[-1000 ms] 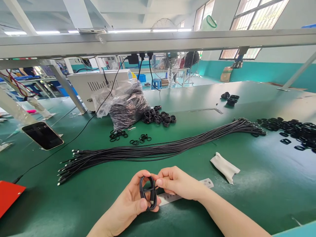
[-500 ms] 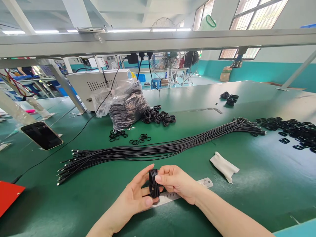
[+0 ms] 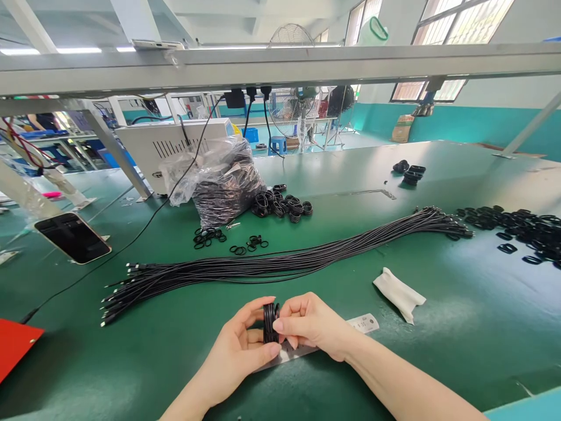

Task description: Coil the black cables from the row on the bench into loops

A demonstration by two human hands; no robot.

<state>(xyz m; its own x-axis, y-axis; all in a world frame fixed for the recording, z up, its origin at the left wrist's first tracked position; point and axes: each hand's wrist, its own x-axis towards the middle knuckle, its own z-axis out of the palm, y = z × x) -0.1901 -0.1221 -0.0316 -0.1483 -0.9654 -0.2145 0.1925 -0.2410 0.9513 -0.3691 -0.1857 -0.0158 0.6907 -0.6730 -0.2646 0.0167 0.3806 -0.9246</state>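
Observation:
Both hands meet low in the middle of the green table (image 3: 394, 374). My left hand (image 3: 239, 351) pinches a small coiled black cable (image 3: 268, 321) between thumb and fingers, seen edge-on. My right hand (image 3: 309, 324) grips the same coil from the right side, fingers curled around it. Under the hands lies a metal ruler (image 3: 359, 324). Just beyond them a long bundle of straight black cables (image 3: 280, 266) stretches across the table from left to right.
A white cloth (image 3: 398, 293) lies right of the hands. Piles of coiled cables (image 3: 517, 225) sit far right, more (image 3: 283, 206) beside a plastic bag (image 3: 221, 184). Small black rings (image 3: 210, 237) lie nearby. A phone (image 3: 72, 237) and red sheet (image 3: 15, 345) are at left.
The coil has been turned from face-on to edge-on between both hands and pressed flatter. The hands stayed in the same place.

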